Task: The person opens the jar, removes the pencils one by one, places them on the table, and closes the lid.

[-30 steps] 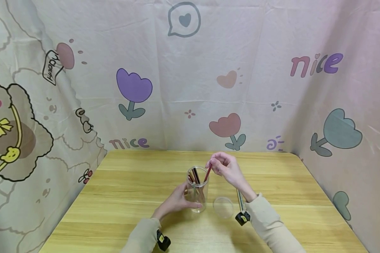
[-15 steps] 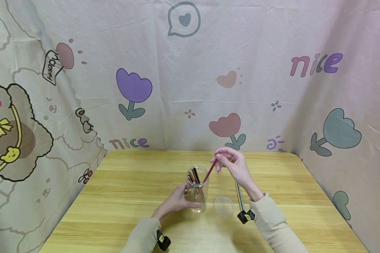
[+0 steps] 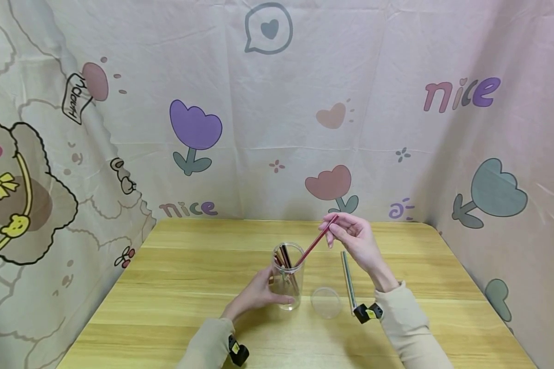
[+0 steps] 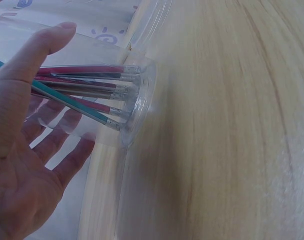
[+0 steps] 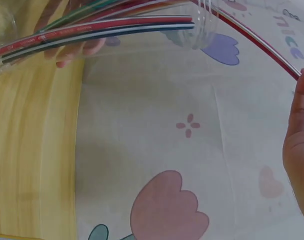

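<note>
My left hand [image 3: 258, 292] holds a clear cylindrical jar [image 3: 293, 298] upright on the table, thumb in front and fingers behind. Inside stand several pencils [image 4: 87, 72], red, dark and green, with their metal-banded eraser ends at the jar's bottom in the left wrist view. Up and to the right of the jar, my right hand [image 3: 356, 242] pinches a red pencil [image 3: 317, 240] near its upper end. That pencil slants down to the left, its lower end at the jar's rim [image 5: 205, 22]. The right wrist view catches only part of the right hand, at its right edge.
A clear round lid [image 3: 325, 302] lies on the wooden table [image 3: 166, 287] just right of the jar. Farther right, a few pencils [image 3: 348, 277] lie side by side, partly behind the right wrist camera [image 3: 367, 312]. A printed curtain [image 3: 268, 102] rises behind the table.
My right hand has moved up and to the right, drawing the red pencil mostly out of the jar and tilting it more. The left hand and jar have stayed put.
</note>
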`<state>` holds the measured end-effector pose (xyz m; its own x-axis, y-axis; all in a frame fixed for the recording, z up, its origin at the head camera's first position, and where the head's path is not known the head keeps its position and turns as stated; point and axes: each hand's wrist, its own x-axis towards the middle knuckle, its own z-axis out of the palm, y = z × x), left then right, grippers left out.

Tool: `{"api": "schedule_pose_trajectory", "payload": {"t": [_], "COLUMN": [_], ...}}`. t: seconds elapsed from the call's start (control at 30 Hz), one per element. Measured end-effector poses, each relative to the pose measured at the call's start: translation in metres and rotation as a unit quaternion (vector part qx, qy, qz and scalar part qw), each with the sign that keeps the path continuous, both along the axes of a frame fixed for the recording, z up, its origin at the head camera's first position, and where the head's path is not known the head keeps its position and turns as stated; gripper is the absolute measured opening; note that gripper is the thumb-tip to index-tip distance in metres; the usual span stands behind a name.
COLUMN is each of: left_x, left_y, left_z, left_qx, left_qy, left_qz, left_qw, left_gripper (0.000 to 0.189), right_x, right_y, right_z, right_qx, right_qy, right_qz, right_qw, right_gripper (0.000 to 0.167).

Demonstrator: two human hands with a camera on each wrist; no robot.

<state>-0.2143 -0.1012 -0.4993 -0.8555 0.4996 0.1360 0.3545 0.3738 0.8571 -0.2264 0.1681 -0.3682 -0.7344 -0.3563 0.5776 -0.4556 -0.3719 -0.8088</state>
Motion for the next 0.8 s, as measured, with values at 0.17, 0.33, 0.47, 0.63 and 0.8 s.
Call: {"api": "schedule_pose_trajectory", "payload": {"t": [0.17, 0.33, 0.47, 0.63, 0.8], "left_x": [0.001, 0.0, 0.001, 0.001, 0.0], "left_y": [0.0, 0.001, 0.0, 0.0, 0.0], "left_z": [0.001, 0.001, 0.002, 0.002, 0.001], "left_qx": [0.001, 0.001, 0.0, -0.002, 0.0], "left_qy": [0.001, 0.004, -0.001, -0.003, -0.001], "left_qz": [0.001, -0.001, -0.002, -0.004, -0.003], "left_qw": [1.0, 1.0, 1.0, 1.0, 1.0], "left_gripper": [0.076, 0.072, 0.081, 0.084, 0.083], "right_x": [0.0, 0.0, 0.0, -0.002, -0.002], "right_y": [0.005, 0.009, 0.011, 0.013, 0.016], "right_z": [0.001, 0.001, 0.002, 0.002, 0.002], "right_qx": [-0.04, -0.086, -0.116, -0.137, -0.167], "right_qy": [0.002, 0.0, 0.009, 0.027, 0.02], "right_qz": [0.01, 0.013, 0.009, -0.011, -0.025], "right_qw": [0.9992, 0.9962, 0.9931, 0.9902, 0.9854], "right_gripper": [0.027, 0.029, 0.032, 0.032, 0.027]}}
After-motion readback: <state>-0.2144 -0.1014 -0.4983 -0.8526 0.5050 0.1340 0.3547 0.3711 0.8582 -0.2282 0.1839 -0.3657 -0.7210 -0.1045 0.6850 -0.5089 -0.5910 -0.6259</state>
